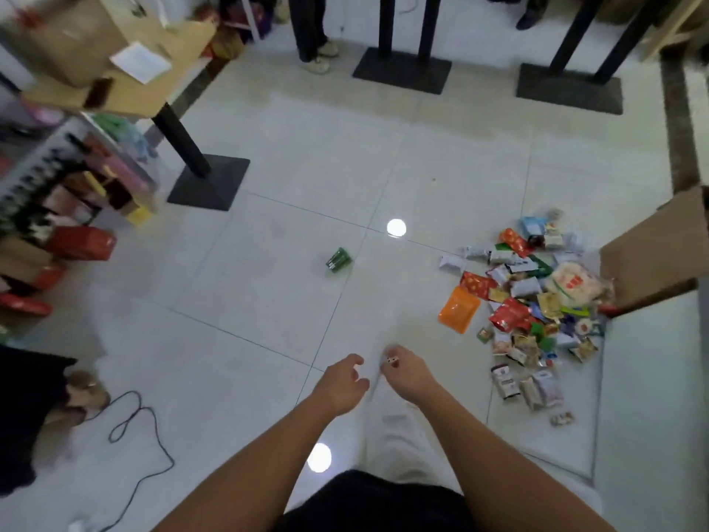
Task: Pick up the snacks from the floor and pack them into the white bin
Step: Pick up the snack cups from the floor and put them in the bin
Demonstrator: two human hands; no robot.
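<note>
A heap of snack packets (533,309) lies on the white tiled floor at the right, with an orange pouch (458,309) at its left edge. One green packet (339,259) lies alone near the middle of the floor. My right hand (406,372) is held out low in the middle, fingers pinched on a small white item (391,360). My left hand (345,382) is right beside it, fingers curled and apart, holding nothing. No white bin is in view.
A cardboard box flap (660,255) juts in at the right above the heap. Black table bases (209,186) (403,69) (568,88) stand on the floor. Shelves of boxes (73,209) fill the left side. A black cable (142,435) loops at lower left. Another person's feet (320,55) are at the back.
</note>
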